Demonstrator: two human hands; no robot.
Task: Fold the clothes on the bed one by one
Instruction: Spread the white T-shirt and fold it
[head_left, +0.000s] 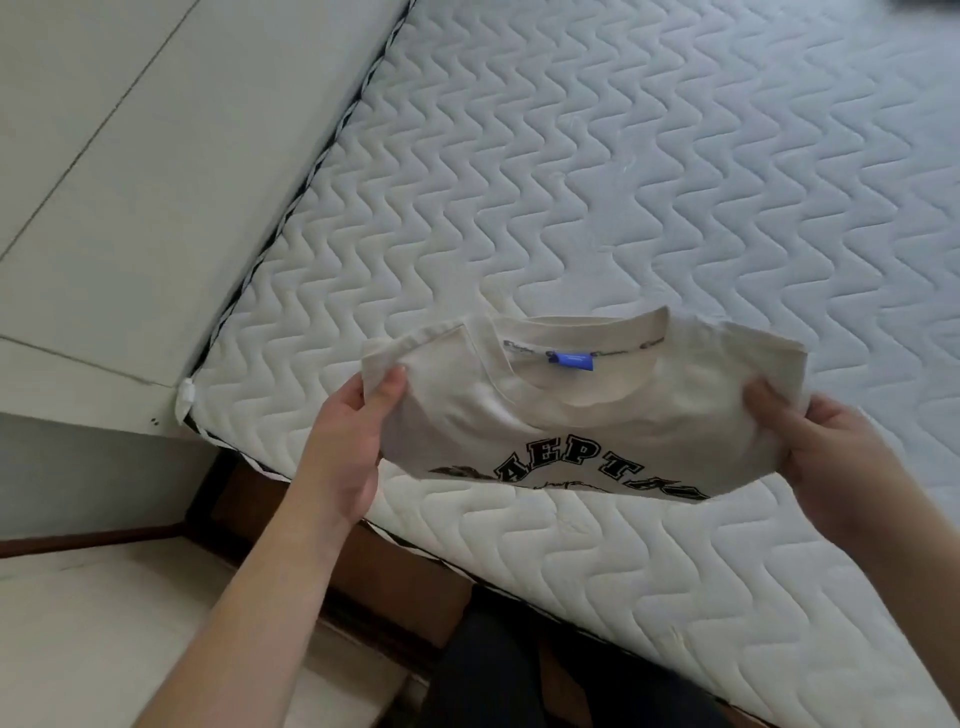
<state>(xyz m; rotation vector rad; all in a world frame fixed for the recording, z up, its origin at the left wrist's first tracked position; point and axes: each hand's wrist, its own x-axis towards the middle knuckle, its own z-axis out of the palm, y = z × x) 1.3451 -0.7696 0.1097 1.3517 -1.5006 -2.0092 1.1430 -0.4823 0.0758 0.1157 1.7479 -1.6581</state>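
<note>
Above the near edge of the mattress (649, 171): left hand (345, 441) pinching the left side of a cream T-shirt (561, 421), thumb on top and fingers curled beneath. Right hand (831, 457) gripping the right side likewise, fingers wrapped under the cloth. Shirt held flat between the 2 hands, clear of the bed or barely above it, collar away from the body, blue neck label (574, 360) showing inside the collar, black printed lettering (587, 475) along the near fold.

Judged status: shirt already reduced to a compact rectangle, sleeves tucked out of sight, so folding of this 1 item nearly or fully complete; setting down remains. Final neatness of the underside not visible.

Beyond the hands: quilted mattress surface, pale headboard panel (156, 208) to the left, brown bed frame (395, 587) below. No other clothes visible within view, so count of items left cannot be told.
</note>
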